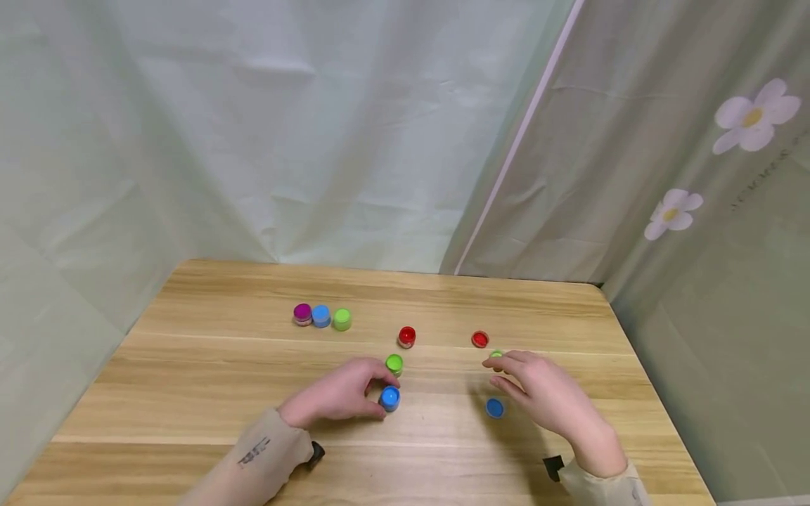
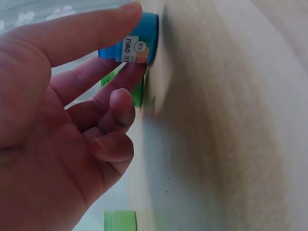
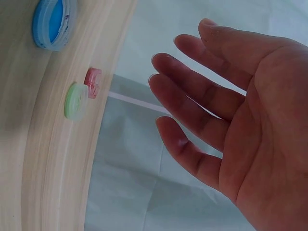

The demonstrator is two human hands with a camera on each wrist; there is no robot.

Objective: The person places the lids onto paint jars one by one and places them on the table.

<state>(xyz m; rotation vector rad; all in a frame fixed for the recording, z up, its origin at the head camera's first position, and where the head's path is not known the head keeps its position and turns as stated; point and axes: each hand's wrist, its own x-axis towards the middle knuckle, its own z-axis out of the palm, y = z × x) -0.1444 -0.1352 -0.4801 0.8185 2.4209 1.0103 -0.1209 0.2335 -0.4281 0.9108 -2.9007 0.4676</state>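
My left hand holds a small open blue jar between thumb and fingers; the jar stands upright on the table. In the left wrist view a "deli" label shows on that blue jar. Just behind it stands an open green jar, and farther back an open red jar. My right hand hovers above the table with loosely bent, spread fingers and nothing in them. Near it lie a blue lid, a green lid partly covered by the fingers in the head view, and a red lid.
Three jars with their lids on stand side by side at the back left: purple, light blue and light green. The wooden table ends at pale curtains behind and along the sides.
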